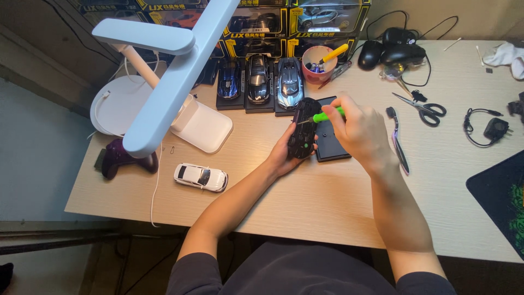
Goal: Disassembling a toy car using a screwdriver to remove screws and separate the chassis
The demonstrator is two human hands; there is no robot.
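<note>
Black model car (303,130), belly up, sits near the middle of the pale wooden bench (327,202), cradled from below by the left hand (283,155), whose grip is clenched around its underside. The right hand (357,131) comes over from the right, its grip grasping a green-handled screwdriver (327,116) with the tip set against the car's chassis. Under the car lies a flat black display base (330,139). A big white desk lamp (169,87) leans across the left side. Behind the hands stand three model cars (259,82) on plinths. A white toy car (201,177) rests nearer the front edge, black scissors (426,109) off to the right
</note>
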